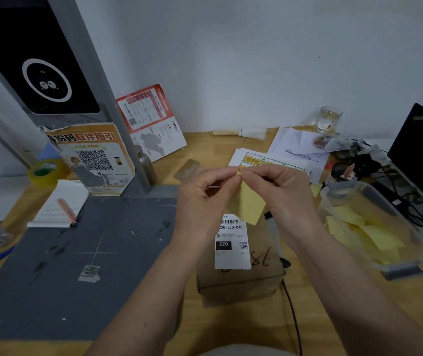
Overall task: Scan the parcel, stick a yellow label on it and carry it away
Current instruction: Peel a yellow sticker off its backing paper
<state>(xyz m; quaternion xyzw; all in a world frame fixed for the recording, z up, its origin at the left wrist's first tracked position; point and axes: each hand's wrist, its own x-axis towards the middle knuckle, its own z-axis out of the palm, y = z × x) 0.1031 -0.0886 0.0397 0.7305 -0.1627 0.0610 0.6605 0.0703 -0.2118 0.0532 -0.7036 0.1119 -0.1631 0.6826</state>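
Note:
A small brown cardboard parcel (241, 276) lies on the wooden desk (231, 327), with a white shipping label (231, 242) on its top. Above the parcel, both hands pinch the top corner of a yellow label (247, 204) that hangs down between them. My left hand (205, 199) holds it from the left with thumb and forefinger. From the right, my right hand (279, 191) pinches the same corner. The label's lower edge hangs just over the white shipping label.
A grey scanner stand (58, 73) with a dark base mat (76, 258) fills the left. A clear plastic box (367, 227) of yellow papers sits right of the parcel. A laptop (421, 155), cables, sheets of labels (269, 160), a notepad (58, 204) and tape roll (46, 172) lie around.

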